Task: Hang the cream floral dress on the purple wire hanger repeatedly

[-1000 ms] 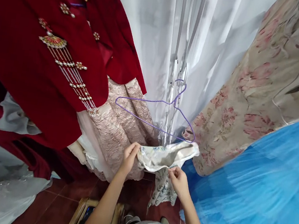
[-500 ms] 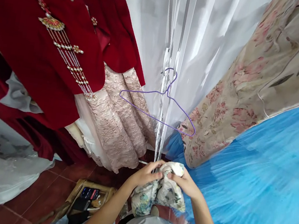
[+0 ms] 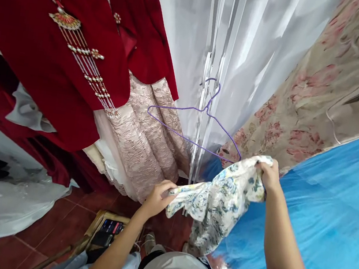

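A white garment with a blue, yellow and dark floral print (image 3: 221, 203) is stretched between my hands, its lower part hanging down. My left hand (image 3: 159, 198) pinches its left end. At the upper right my right hand (image 3: 269, 174) grips the other end, higher than the left. Just above the cloth a bare purple wire hanger (image 3: 194, 145) hangs by its hook from a white metal stand (image 3: 204, 89). The garment's right part comes close to the hanger's right corner; whether they touch, I cannot tell.
On the left hang a dark red jacket (image 3: 85, 63) with beaded ornaments and a pale pink brocade skirt (image 3: 152, 135). To the right are a floral beige dress (image 3: 299, 115) and a blue tulle skirt (image 3: 317, 203). A wooden chair (image 3: 96, 225) holding small items stands on the red tiled floor (image 3: 50, 219).
The bunched garment has been spread out. My right hand has moved up and to the right with one end, and my left hand slightly left with the other. The hanger still hangs empty.
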{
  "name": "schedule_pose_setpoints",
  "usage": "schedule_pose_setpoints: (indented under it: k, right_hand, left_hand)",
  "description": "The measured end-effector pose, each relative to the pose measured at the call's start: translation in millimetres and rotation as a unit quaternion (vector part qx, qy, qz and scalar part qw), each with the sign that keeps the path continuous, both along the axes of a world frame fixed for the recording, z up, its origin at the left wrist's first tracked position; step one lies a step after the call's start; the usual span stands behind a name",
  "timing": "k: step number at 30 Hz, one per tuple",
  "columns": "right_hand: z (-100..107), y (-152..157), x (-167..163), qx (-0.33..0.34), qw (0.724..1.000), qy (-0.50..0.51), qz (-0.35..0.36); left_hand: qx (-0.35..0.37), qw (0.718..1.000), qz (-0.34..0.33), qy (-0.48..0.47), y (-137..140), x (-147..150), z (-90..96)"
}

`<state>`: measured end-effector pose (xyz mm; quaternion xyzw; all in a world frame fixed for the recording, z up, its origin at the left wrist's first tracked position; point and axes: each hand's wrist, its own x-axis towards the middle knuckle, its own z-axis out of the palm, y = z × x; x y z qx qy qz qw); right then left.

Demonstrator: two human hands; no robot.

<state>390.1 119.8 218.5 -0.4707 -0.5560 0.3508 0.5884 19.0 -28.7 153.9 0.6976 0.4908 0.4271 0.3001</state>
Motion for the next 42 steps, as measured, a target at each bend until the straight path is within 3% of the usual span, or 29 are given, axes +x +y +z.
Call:
schedule_pose_setpoints:
  k: [3, 8, 14, 19, 23, 27, 31, 34, 36, 38, 42]
  right_hand:
    - [20, 35, -27, 0.014, 0.998, 0.055, 0.017]
    - [58, 56, -81, -0.005, 0.986, 0.048, 0.158]
    - [73, 39, -107, -0.06, 0.981, 0.022, 0.181]
    - [72, 30, -110, -0.103, 0.977, 0.019, 0.186]
    - [71, 27, -116, -0.148, 0.973, 0.043, 0.169]
    - [68, 27, -118, -0.149, 0.979, 0.065, 0.12]
    - [67, 28, -112, -0.103, 0.988, 0.015, 0.112]
    - [59, 21, -105, -0.058, 0.991, -0.035, 0.112]
    - [49, 9, -99, -0.026, 0.996, -0.045, 0.066]
    - [37, -5, -92, -0.005, 0.999, -0.049, 0.02]
    - [29, -26, -79, -0.003, 0.997, -0.073, 0.02]
  left_hand:
    - [0.087, 0.995, -0.041, -0.012, 10, -4, 31.5]
    - [0.17, 0.981, -0.095, -0.01, 26, -21, 60.6]
    - [0.178, 0.974, -0.01, 0.14, 70, -106, 70.1]
    - [0.115, 0.953, 0.072, 0.27, 136, -165, 75.7]
    - [0.152, 0.963, 0.094, 0.2, 201, -181, 101.9]
    - [0.275, 0.953, 0.089, 0.09, 243, -165, 154.0]
    - [0.303, 0.952, -0.026, 0.044, 243, -127, 199.9]
    - [0.264, 0.952, -0.108, 0.108, 226, -108, 207.6]
    - [0.242, 0.955, -0.092, 0.142, 216, -106, 199.5]
    - [0.224, 0.964, -0.029, 0.141, 209, -110, 186.4]
    - [0.196, 0.967, 0.033, 0.157, 197, -108, 172.3]
